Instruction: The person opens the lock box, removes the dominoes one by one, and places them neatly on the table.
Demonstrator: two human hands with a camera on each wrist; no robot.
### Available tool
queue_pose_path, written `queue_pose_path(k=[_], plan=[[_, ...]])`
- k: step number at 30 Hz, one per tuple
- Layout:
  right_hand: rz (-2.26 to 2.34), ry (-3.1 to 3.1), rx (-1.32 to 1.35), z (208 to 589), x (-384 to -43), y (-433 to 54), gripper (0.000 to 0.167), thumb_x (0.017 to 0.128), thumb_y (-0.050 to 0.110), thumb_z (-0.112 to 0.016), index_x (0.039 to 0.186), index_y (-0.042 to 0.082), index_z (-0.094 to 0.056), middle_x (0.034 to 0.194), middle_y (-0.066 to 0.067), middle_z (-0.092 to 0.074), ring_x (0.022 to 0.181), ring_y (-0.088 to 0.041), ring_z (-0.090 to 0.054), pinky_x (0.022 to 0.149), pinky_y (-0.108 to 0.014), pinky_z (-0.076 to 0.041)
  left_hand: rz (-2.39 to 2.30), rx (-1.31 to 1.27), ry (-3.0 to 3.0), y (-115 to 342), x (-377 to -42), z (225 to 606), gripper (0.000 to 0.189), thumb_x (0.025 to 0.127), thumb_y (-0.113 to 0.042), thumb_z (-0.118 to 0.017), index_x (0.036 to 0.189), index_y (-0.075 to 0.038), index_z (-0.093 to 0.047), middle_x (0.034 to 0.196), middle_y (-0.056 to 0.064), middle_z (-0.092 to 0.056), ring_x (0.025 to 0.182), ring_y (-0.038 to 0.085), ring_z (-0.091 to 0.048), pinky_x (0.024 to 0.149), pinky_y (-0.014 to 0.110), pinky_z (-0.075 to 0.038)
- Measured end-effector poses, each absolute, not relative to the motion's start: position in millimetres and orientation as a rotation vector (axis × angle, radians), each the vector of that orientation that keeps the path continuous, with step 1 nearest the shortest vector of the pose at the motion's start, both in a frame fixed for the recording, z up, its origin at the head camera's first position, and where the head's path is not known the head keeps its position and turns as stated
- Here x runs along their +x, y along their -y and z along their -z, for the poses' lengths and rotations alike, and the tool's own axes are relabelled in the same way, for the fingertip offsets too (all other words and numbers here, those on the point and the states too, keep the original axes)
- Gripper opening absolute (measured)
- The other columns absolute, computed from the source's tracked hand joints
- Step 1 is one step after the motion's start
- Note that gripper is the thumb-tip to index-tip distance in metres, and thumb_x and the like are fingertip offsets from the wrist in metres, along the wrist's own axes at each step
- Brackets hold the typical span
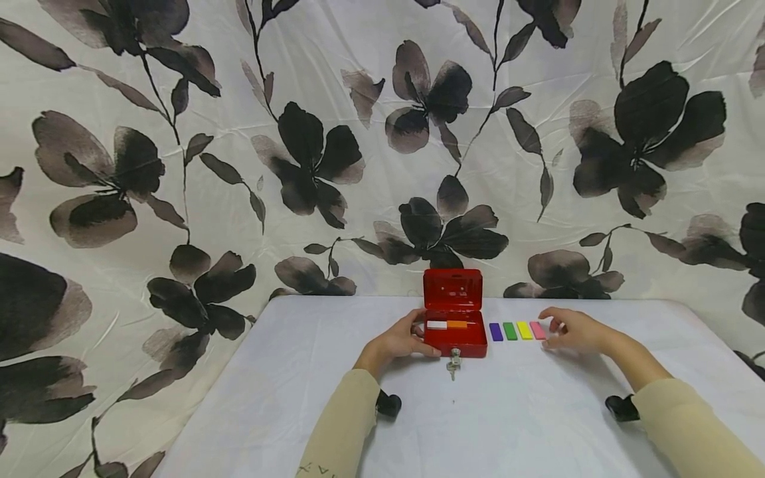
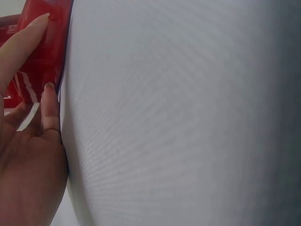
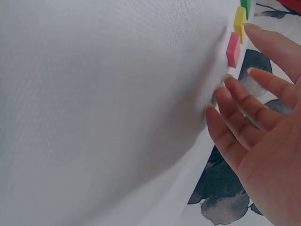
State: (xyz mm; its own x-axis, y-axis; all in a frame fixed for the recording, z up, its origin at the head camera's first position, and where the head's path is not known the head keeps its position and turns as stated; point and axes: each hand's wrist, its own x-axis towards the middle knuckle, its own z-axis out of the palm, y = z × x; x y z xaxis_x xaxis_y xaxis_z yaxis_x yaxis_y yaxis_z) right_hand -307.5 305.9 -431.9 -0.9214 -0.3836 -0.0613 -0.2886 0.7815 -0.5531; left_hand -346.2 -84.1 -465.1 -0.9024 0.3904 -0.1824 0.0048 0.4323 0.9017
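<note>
A red metal cash box stands with its lid raised, a white block and an orange block inside. Its left side is gripped by my left hand, with the thumb along the front and the fingers at the side, as the left wrist view also shows. To the right of the box, purple, green, yellow and pink blocks lie in a row. My right hand is beside the pink block, fingers loosely bent and apart with nothing between them.
Keys hang from the lock at the front of the box. A white cloth covers the table, whose far edge runs just behind the box. Behind it hangs a flower-patterned curtain.
</note>
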Motion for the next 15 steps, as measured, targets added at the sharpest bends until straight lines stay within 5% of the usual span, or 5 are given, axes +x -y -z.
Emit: queue_pose_path(k=[15], plan=[[0.843, -2.912, -0.729, 418, -293, -289, 0.053, 0.09, 0.024, -0.078, 0.129, -0.007, -0.059, 0.111, -0.015, -0.065, 0.101, -0.033, -0.061, 0.088, -0.056, -0.052, -1.483, 0.342, -2.307, 84, -347, 468, 0.097, 0.073, -0.02, -0.094, 0.154, -0.021, -0.04, 0.121, 0.003, -0.059, 0.11, 0.025, -0.053, 0.1, 0.043, -0.051]])
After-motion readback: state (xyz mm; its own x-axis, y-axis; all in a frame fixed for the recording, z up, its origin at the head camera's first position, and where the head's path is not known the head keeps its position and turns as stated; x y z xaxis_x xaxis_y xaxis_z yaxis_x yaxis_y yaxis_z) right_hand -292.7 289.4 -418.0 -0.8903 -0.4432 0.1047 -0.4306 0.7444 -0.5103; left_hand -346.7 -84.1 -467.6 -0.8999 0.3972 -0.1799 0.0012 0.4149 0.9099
